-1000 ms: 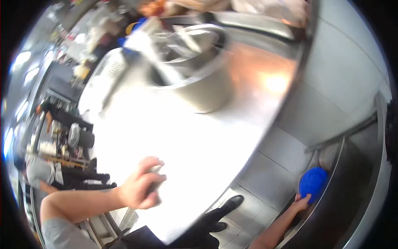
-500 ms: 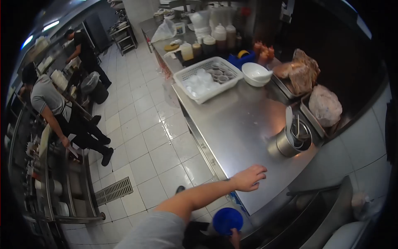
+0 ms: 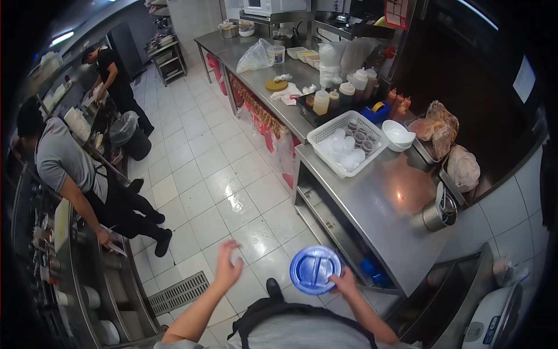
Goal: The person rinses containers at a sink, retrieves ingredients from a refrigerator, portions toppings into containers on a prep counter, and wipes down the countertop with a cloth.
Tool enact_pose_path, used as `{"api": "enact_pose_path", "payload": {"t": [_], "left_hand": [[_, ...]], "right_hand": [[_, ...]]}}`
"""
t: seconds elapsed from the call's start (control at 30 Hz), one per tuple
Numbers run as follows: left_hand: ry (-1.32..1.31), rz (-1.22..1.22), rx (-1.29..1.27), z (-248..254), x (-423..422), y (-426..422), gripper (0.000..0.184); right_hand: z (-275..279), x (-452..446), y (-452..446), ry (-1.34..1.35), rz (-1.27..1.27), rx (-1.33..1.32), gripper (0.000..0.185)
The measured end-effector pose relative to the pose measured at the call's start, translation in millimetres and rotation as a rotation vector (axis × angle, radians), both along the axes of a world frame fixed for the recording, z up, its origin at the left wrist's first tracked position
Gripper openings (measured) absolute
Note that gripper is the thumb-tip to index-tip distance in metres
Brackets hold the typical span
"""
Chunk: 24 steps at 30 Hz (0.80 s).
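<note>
Lid (image 3: 315, 270) in right grip (image 3: 344, 282), basket (image 3: 368, 159) on counter (image 3: 378, 198)

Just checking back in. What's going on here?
The person wearing the camera holds a round blue lid by its edge in the right hand, beside the steel counter. The left hand is raised, with nothing visible in it. On the counter stand a white basket of cups and a metal pot with utensils inside. Across the tiled floor, two co-workers stand at another work line, one in grey, one in black.
</note>
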<state>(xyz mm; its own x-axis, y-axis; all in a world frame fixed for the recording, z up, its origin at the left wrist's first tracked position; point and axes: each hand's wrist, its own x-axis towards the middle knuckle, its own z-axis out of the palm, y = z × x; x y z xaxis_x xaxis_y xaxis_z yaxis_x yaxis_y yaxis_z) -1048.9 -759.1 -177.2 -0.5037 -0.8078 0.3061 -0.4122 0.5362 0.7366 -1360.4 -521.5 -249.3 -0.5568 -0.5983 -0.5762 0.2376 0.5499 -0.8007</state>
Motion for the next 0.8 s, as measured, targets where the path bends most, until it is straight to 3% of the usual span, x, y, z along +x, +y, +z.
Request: {"api": "enact_pose_path", "payload": {"t": [0.07, 0.17, 0.4, 0.53, 0.8], "left_hand": [[0.064, 0.067, 0.006, 25.0, 5.3, -42.1, 0.042], [0.182, -0.088, 0.008, 66.8, -40.1, -81.0, 0.041], [0.362, -0.436, -0.127, 123.6, -143.6, -157.5, 0.041], [0.261, -0.312, -0.202, 131.9, -127.1, -241.2, 0.043], [0.333, 0.466, -0.003, 31.6, 50.6, -349.2, 0.049]], "right_hand": [[39.8, 3.7, -42.4, -0.05, 0.009, -0.083, 0.042], [105.0, 16.1, -91.0, -0.134, -0.062, -0.272, 0.046], [162.4, -8.1, -194.9, -0.319, -0.114, -0.465, 0.039], [165.8, -36.5, -287.4, -0.328, -0.019, -0.474, 0.034], [185.5, -89.0, -511.5, -0.286, 0.079, -0.467, 0.039]]}}
